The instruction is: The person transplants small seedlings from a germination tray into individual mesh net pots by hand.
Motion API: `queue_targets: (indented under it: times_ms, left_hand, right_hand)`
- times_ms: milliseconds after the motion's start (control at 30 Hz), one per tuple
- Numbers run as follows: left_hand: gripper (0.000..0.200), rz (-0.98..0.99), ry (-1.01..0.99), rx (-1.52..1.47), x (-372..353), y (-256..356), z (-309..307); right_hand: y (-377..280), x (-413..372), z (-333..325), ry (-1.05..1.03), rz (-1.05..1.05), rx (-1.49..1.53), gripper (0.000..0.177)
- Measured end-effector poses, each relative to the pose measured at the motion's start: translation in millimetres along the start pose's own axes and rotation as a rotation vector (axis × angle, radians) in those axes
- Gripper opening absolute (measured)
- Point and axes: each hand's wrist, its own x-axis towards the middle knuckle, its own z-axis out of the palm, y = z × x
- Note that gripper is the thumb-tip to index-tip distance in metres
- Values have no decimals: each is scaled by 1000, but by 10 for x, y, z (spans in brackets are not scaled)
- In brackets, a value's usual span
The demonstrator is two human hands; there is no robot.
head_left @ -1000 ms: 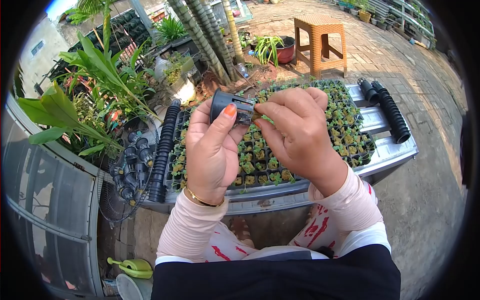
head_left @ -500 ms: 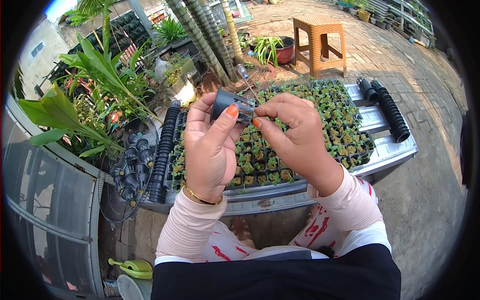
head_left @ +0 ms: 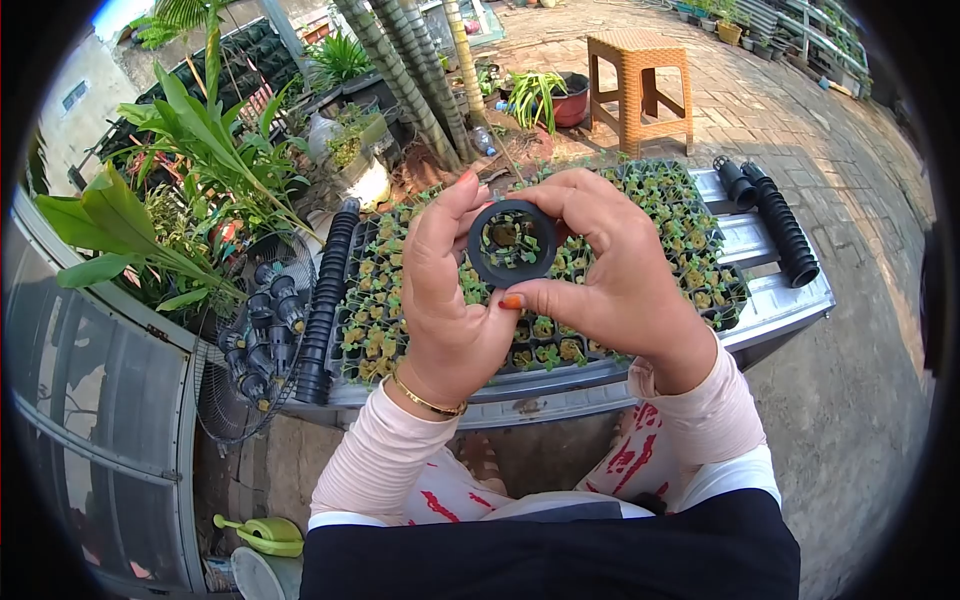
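A black net pot (head_left: pixel 512 278) is held over the seedling tray (head_left: pixel 524 357), its round mouth turned up toward me. Through its slotted bottom, green and yellowish patches show. My left hand (head_left: pixel 447 285) cups the pot from the left side, with the fingers raised behind it. On the other side my right hand (head_left: pixel 612 265) grips the rim between thumb and curled fingers. Small green seedlings (head_left: pixel 550 355) in yellowish sponge cubes fill the tray's cells below both hands.
Stacked black net pots (head_left: pixel 328 300) lie left of the tray, with another stack (head_left: pixel 785 235) at the right of the metal table (head_left: pixel 560 408). A wire basket (head_left: pixel 207 405) holds several net pots (head_left: pixel 262 345). Behind stands an orange stool (head_left: pixel 640 45). A green watering can (head_left: pixel 270 537) sits lower left.
The net pot has turned from lying sideways to facing its mouth toward me. My right hand has moved from its slotted end to its rim, and my left hand has shifted right.
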Motion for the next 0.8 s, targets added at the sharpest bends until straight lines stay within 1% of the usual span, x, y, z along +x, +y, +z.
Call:
queue_targets:
  times_ms: [67,100,133,167,200,233,267,300,333,400,433,500,533,600,633,700,800]
  left_hand:
    - [81,-16,-9,-96,7,-13,4]
    - [81,-17,-8,-95,22,1,12]
    - [79,-121,18,-236,46,33,27]
    - [77,-224,43,-376,58,49,38]
    - [77,-226,43,-377,55,43,21]
    - [79,-370,-12,-390,50,35,-15]
    - [82,-511,-65,-402,46,32,-33]
    - [74,-557,-82,-406,31,25,-34]
    - [74,-555,-80,-408,14,-5,-33]
    - [53,-527,-92,-311,-14,-63,-36]
    - [53,-526,-91,-313,-8,-50,-30]
    - [33,-453,-3,-166,1,-14,-7]
    - [33,-455,-1,-169,-12,-30,-3]
    - [27,-373,-45,-60,-35,-87,12]
    - [27,-375,-42,-61,-40,-102,23]
    - [27,-284,-15,-3,-48,-122,45]
    - [24,-271,1,-15,-57,-134,53]
  right_hand:
    - [23,2,-35,-10,18,1,55]
    - [30,9,-43,-17,35,2,52]
    - [21,20,-44,-18,35,3,52]
    - [9,30,-46,25,263,315,49]
    - [6,36,-48,69,492,626,45]
    - [65,38,-47,119,511,649,48]
    - [125,43,-71,126,529,620,47]
    - [154,69,-83,120,558,658,44]
    - [174,92,-89,115,586,695,41]
    - [214,111,-73,132,623,730,40]
    - [222,116,-67,152,662,767,38]
    - [212,128,-60,156,681,782,38]
    - [205,131,-54,160,701,798,37]
    - [207,122,-48,150,717,805,38]
    - [211,116,-40,144,732,815,38]
    - [222,104,-13,163,740,824,39]
    - [211,105,16,199,751,827,40]
